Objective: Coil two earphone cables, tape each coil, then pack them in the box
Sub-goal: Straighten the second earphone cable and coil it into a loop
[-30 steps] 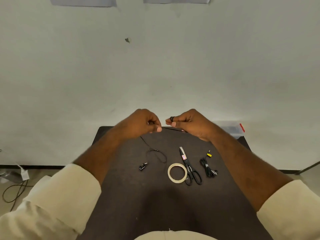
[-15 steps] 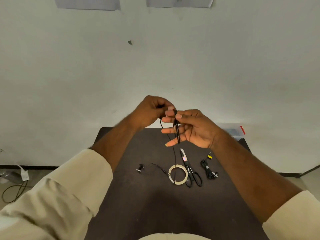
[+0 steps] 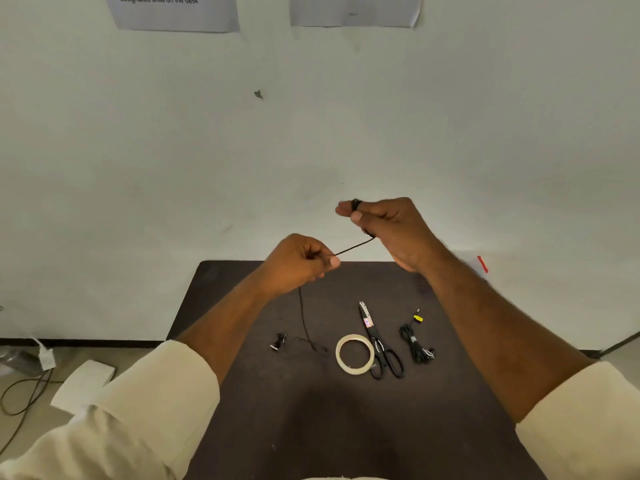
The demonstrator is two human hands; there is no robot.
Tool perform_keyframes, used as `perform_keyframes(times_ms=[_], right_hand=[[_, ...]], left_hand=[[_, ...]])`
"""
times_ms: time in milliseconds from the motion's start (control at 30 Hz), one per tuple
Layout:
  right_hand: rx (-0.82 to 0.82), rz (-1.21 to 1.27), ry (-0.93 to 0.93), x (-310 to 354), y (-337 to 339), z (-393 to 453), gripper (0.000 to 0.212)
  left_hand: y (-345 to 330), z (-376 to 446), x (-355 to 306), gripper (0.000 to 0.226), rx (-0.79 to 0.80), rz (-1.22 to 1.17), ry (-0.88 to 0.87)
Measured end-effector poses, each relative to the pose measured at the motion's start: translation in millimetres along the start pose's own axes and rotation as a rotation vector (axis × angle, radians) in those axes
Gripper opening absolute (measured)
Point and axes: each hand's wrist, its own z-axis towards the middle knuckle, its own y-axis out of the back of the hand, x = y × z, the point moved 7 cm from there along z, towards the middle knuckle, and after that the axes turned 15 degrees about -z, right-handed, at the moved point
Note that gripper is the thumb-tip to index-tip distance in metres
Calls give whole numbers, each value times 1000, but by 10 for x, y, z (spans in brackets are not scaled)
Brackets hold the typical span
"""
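On the dark table [image 3: 450, 427], tape roll [image 3: 354, 352], scissors [image 3: 380, 344] and an already bundled cable [image 3: 417, 344] lie together. Above them, the left hand [image 3: 298, 263] pinches the earphone cable [image 3: 353, 248] taut, its tail hanging to the tabletop, while the right hand [image 3: 391, 230] holds the wound loops around its fingers. Even tension and same-sized turns should keep the coil tidy. The box [image 3: 479, 266] sits at the far right edge.

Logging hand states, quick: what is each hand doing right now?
Left hand: pinches the earphone cable.
Right hand: holds the same cable, wound round its fingers.
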Motion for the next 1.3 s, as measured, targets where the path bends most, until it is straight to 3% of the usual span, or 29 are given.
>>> perform_keyframes(times_ms=[100, 233, 333, 467, 733, 900, 1067, 1300], right_hand=[[76, -182, -91, -235, -30, -25, 22], [174, -209, -235, -427, -164, -157, 19], [335, -77, -348, -436, -335, -269, 16], [497, 216, -328, -219, -491, -360, 27], [400, 602, -117, 234, -412, -252, 36], [259, 691, -54, 393, -255, -104, 27], [92, 541, -23, 341, -155, 3, 22], [113, -251, -2, -11, -213, -16, 16]], left_hand=[[224, 46, -165, 10, -41, 191, -36], [360, 101, -500, 5, -18, 244, -125], [288, 160, -714, 7, 50, 247, -198], [225, 215, -781, 7, 65, 100, -236], [-69, 61, -369, 26, 24, -601, -107], [-226, -58, -145, 15, 35, -661, -33], [-262, -145, -43, 21, 49, -460, 4], [-34, -167, -81, 13, 72, 46, 83]])
